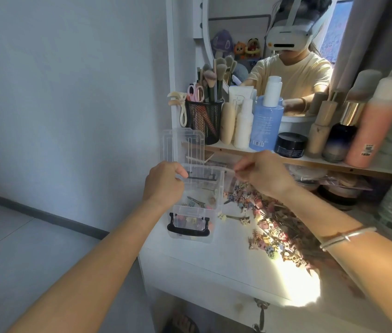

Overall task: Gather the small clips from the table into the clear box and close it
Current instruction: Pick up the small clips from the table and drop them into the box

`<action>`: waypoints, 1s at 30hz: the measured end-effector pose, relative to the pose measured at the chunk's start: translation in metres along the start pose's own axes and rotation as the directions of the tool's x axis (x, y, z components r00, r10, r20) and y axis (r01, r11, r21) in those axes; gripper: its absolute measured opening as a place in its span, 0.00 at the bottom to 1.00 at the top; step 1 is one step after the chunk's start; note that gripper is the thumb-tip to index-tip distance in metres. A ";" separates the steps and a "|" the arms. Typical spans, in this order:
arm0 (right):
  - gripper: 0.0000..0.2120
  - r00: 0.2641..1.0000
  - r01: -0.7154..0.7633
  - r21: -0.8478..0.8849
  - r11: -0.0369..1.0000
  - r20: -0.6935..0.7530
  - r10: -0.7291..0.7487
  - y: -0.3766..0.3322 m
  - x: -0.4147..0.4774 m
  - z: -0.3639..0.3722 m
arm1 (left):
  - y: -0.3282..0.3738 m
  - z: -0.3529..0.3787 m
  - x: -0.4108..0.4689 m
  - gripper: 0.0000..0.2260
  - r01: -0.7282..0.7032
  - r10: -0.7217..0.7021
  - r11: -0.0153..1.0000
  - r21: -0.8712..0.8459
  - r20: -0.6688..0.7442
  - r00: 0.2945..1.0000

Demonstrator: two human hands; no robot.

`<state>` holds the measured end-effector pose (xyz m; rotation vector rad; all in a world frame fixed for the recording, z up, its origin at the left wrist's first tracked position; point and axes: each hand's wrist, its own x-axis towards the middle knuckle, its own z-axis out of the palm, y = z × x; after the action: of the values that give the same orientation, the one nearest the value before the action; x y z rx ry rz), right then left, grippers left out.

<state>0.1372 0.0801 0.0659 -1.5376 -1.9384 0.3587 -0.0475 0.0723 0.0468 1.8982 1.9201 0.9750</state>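
Left grip (163, 182) pinching clear box (195, 212) rim, right grip (264, 174) pressed together w/ clips (272, 227) just below.

Labels are there, but no word or number can be read.

The blue bottle (266, 126) carries pale print lines and a barcode, the black jar (290, 144) has small white print, and the pink bottle (370, 131) has a barcode sticker; all of this is too small and blurred to make out.
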 end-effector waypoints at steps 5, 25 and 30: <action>0.10 0.974 0.063 0.101 0.993 0.213 -0.083 -0.030 0.003 0.012 | -0.001 0.000 0.000 0.15 -0.002 0.002 1.000 0.001 -0.003 1.000; 0.10 0.901 0.186 -0.284 0.941 0.431 -0.048 0.013 -0.016 0.054 | -0.010 -0.005 0.004 0.17 0.023 -0.023 1.000 0.016 -0.013 1.000; 0.10 0.919 0.152 -0.327 0.933 0.394 -0.012 0.014 -0.014 0.050 | -0.009 -0.005 0.004 0.16 0.021 -0.021 1.000 0.015 -0.008 1.000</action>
<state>0.1191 0.0788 0.0154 -1.6956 -2.4798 0.3063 -0.0584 0.0752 0.0457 1.8810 1.9535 0.9664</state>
